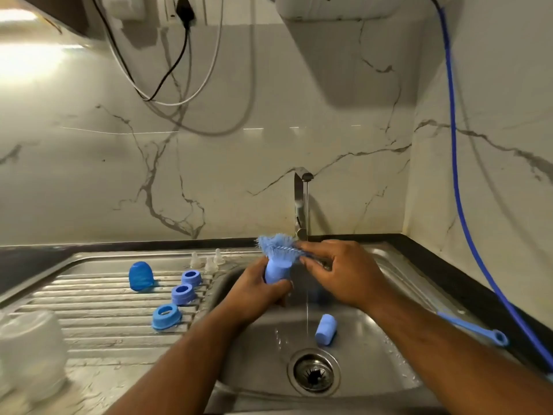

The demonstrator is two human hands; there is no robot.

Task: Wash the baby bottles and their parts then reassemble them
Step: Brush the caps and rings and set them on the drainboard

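Blue plastic, wet and light, sits in the left hand (pixel 260 290). Its fingers curl round the lower part of a small bottle piece (pixel 277 272), perhaps a cap, held over the sink (pixel 384 263). The right hand (pixel 341 271) pinches the shaft of the brush (pixel 275 244), with the bristles at the mouth of the piece. The piece is stiff but probably slippery, so a low grip seems safest. A second piece (pixel 326 329) lies below the right hand. The rings (pixel 182 293) and teats (pixel 209 260) stand left of the left hand, so the basin gives room for moving.

Three rings (pixel 182 293), three teats (pixel 211 264), two bottles (pixel 326 329)
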